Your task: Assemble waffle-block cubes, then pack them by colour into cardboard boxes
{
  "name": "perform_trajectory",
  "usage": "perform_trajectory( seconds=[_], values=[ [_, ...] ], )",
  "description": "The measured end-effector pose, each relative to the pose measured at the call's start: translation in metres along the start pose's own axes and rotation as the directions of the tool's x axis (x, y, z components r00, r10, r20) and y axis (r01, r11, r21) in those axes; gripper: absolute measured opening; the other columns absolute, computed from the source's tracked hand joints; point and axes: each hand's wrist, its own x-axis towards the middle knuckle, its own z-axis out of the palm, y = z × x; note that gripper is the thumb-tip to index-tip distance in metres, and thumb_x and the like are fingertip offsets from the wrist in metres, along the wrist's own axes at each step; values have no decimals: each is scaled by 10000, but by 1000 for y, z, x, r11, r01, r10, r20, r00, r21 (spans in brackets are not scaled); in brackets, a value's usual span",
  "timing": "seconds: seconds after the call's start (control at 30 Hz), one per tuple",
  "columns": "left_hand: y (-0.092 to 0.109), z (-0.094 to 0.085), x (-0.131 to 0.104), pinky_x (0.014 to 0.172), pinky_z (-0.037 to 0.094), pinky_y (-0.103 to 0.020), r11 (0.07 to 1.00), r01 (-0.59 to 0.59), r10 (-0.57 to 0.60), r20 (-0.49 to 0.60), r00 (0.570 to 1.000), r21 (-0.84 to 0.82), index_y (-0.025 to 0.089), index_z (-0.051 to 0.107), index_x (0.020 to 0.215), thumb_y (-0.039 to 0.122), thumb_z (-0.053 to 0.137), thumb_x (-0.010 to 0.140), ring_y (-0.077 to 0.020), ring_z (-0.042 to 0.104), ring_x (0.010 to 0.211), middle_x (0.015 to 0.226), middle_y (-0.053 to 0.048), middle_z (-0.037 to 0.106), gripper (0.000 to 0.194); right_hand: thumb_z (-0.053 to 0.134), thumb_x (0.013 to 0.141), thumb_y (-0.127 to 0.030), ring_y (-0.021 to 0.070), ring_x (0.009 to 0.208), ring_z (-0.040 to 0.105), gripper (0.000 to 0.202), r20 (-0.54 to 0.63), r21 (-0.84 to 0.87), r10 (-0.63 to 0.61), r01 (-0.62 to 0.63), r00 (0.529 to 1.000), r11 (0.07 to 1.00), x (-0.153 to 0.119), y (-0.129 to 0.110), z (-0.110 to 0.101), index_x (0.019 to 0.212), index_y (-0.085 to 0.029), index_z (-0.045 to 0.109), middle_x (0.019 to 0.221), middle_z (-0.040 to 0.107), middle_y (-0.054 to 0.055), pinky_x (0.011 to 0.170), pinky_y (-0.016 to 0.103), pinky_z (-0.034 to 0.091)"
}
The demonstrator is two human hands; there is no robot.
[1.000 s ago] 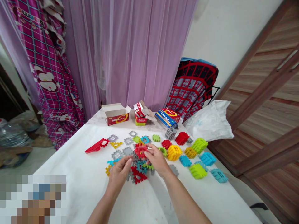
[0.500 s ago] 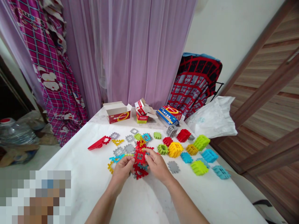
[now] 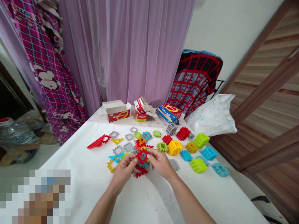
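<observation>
Purple curtains (image 3: 140,49) close the far side of the room behind a white-covered bench (image 3: 81,183), on which notched plastic pieces are laid out. At the left, a long red piece (image 3: 95,143) lies apart from the main scatter, with a yellow triangle (image 3: 117,141) to its right; beyond them, at the far edge, stands an open red carton (image 3: 119,115). Nearer, a blue piece (image 3: 116,156) and a yellow frame (image 3: 111,166) lie loose beside the left hand (image 3: 123,169), whose thumb and fingers are pinched on the left edge of a red square (image 3: 143,156). Held above the mixed pile at the middle of the bench, this square has a pierced centre; the right hand (image 3: 161,163) grips its right edge. A red triangle (image 3: 141,172) shows just below it. Right of the hands, like colours stand gathered: a yellow stack (image 3: 175,147), a red stack (image 3: 183,133), a green stack (image 3: 201,141) and a blue stack (image 3: 209,153). By this arrangement the work appears partly done: the right side is largely grouped, whereas the middle and left remain loose and mixed. A white bag (image 3: 211,115) bounds the far right.
</observation>
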Motion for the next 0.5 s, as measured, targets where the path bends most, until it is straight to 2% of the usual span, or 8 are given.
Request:
perform_trajectory(
  seconds=[0.07, 0.13, 0.23, 0.33, 0.4, 0.5],
  values=[
    [7, -1, -4, 383, 175, -188, 1000, 14, -14, 0, 1000, 12, 192, 635, 1021, 700, 663, 636, -52, 337, 345, 479, 72, 552, 638, 548, 830, -347, 172, 704, 627, 295, 76, -103, -67, 75, 995, 992, -1, -6, -8, 1014, -203, 728, 757, 687, 20, 666, 299, 508],
    [12, -1, -7, 390, 184, -191, 1000, 18, -18, 18, 1000, 20, 180, 655, 958, 706, 679, 616, -55, 351, 365, 466, 69, 537, 627, 541, 845, -306, 186, 811, 651, 285, 132, -181, -122, 145, 984, 973, -1, -11, -13, 1020, -210, 744, 873, 723, 40, 746, 315, 516],
    [14, 1, -9, 402, 206, -193, 1000, 13, -15, 78, 997, 17, 177, 646, 780, 702, 699, 591, -63, 393, 396, 457, 58, 522, 560, 548, 850, -280, 180, 794, 660, 294, 130, -228, -104, 132, 986, 965, -1, -15, -14, 1069, -215, 731, 908, 735, 37, 745, 317, 521],
    [10, 1, -8, 411, 206, -190, 999, 44, -46, 106, 993, 23, 185, 622, 737, 696, 695, 603, -62, 391, 396, 446, 59, 515, 534, 548, 861, -263, 174, 794, 663, 284, 116, -278, -103, 132, 988, 951, -1, -19, -15, 1090, -222, 710, 918, 731, 30, 755, 317, 526],
    [9, 1, -7, 415, 199, -188, 998, 66, -68, 91, 994, 24, 188, 614, 743, 705, 688, 602, -60, 377, 385, 434, 63, 509, 542, 569, 855, -253, 189, 921, 658, 283, 142, -372, -168, 210, 975, 904, -4, -25, -17, 1106, -227, 696, 1032, 715, 45, 844, 334, 515],
    [8, 1, -7, 419, 196, -189, 997, 79, -80, 73, 994, 18, 189, 609, 755, 713, 688, 591, -61, 374, 374, 419, 66, 504, 555, 685, 791, -299, 238, 1094, 601, 403, 258, -549, -239, 345, 936, 761, -9, -39, -21, 1185, -220, 652, 1206, 643, 79, 936, 374, 480]
  ],
)
